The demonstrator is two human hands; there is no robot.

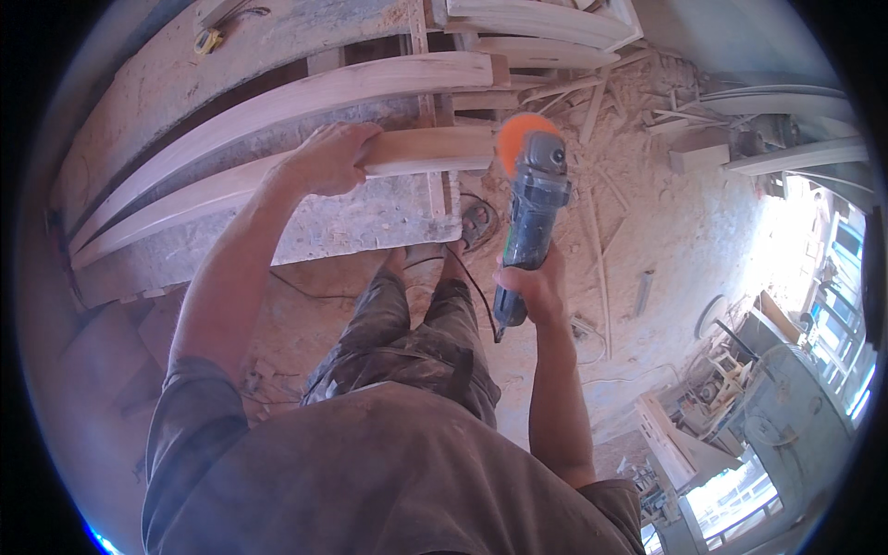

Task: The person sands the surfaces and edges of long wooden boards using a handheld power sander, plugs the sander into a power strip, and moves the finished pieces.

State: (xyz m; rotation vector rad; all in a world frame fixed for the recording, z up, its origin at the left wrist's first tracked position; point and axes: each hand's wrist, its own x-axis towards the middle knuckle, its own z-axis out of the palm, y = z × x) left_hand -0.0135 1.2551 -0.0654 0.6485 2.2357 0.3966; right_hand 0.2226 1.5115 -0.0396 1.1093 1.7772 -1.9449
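My right hand (536, 287) is wrapped round the body of an angle grinder (532, 222), held upright to the right of the bench. Its round orange disc (524, 139) is by the right end of a pale wooden board (430, 150); whether they touch I cannot tell. My left hand (335, 159) is closed over the top of that board, on the workbench (370, 217). Just beyond lies a second wooden board (305, 95), roughly parallel to it. A black cord (479, 289) runs from the grinder's lower end toward the floor.
A yellow tape measure (209, 40) lies at the bench's far left. More wooden pieces (546, 23) are stacked at the far side. Wood strips (606, 259) and dust cover the floor on the right. Machinery (782, 407) stands at the lower right. My foot (476, 222) is near the bench corner.
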